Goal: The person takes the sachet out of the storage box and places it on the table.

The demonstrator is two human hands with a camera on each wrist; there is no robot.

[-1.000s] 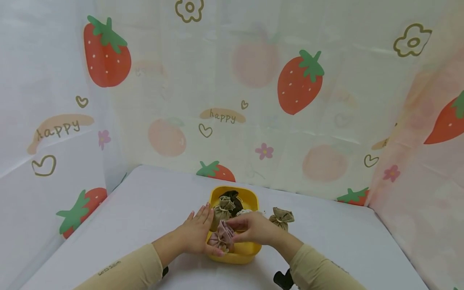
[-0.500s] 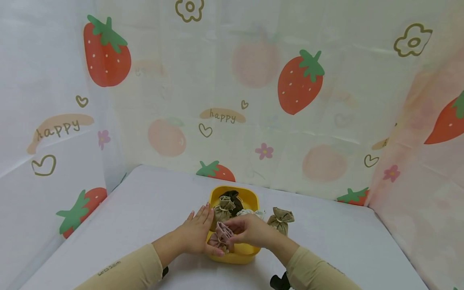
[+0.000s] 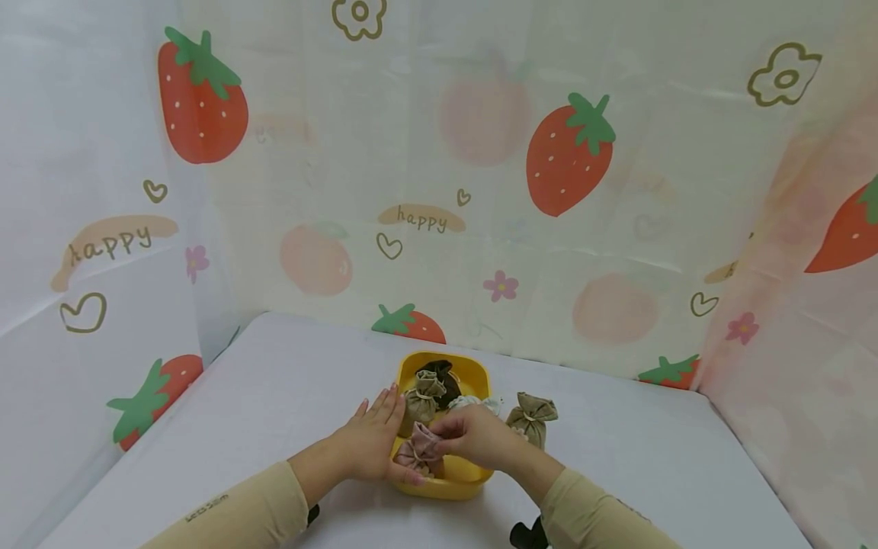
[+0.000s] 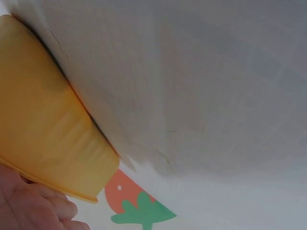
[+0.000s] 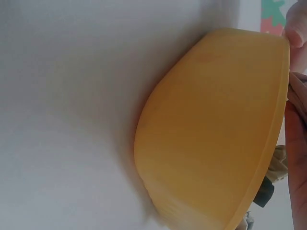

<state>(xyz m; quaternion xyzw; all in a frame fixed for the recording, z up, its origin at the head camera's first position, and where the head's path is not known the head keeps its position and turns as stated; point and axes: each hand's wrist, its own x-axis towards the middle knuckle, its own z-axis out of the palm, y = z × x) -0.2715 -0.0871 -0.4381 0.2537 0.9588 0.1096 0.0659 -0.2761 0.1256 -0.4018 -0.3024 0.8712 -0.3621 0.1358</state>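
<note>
The word "happy" is curving along a peach band (image 3: 161, 226) printed on the cloth backdrop (image 3: 384, 137) at the left of the frame, and "happy" is repeating on a second band (image 3: 455, 223) near the middle. Small dark lettering (image 3: 207, 506) is running along the sleeve (image 3: 254, 499) at lower left, too blurred to read.

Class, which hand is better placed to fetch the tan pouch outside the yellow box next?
Probably the right hand, after releasing the pink pouch: the tan pouch is nearer; the left hand touches the opposite rim of the yellow box.
</note>
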